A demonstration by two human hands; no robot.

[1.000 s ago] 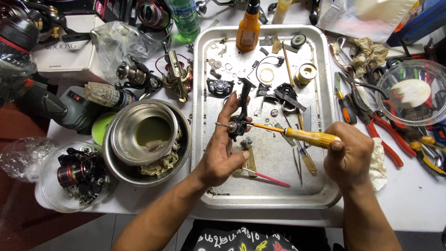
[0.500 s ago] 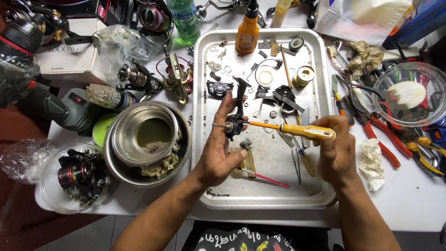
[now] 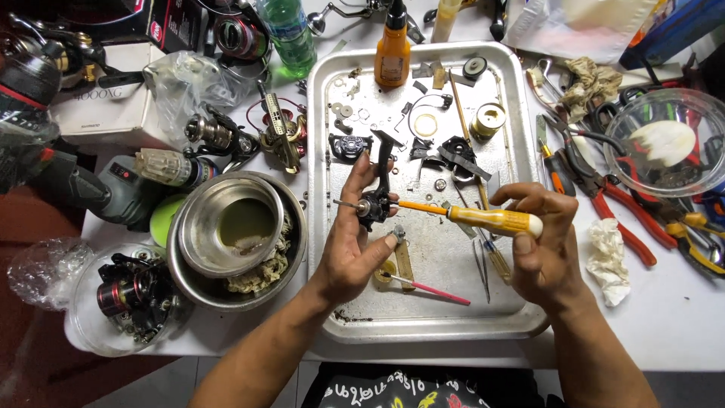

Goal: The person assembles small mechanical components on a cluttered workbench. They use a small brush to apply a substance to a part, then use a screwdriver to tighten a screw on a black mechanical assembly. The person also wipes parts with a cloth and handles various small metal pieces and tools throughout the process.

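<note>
My left hand (image 3: pixel 353 240) holds a black fishing-reel body (image 3: pixel 375 198) upright over the metal tray (image 3: pixel 325 113). My right hand (image 3: pixel 540 245) grips a yellow-handled screwdriver (image 3: pixel 483 219) held level, its orange shaft and tip against the reel body's right side. Small reel parts, washers and a brass spool (image 3: pixel 488 119) lie scattered on the tray's far half. A pink-handled brush (image 3: pixel 430 289) rests on the tray just below my left hand.
An orange bottle (image 3: pixel 393 53) stands at the tray's far edge. Nested steel bowls (image 3: pixel 234 234) sit left of the tray, with reels and a grey power tool (image 3: pixel 98 189) beyond. Red-handled pliers (image 3: pixel 627 215), a clear bowl (image 3: pixel 664 143) and a crumpled tissue (image 3: pixel 608 261) lie to the right.
Both hands and the reel body have drifted slightly toward the tray's middle. The screwdriver has levelled out, with its tip staying on the reel body.
</note>
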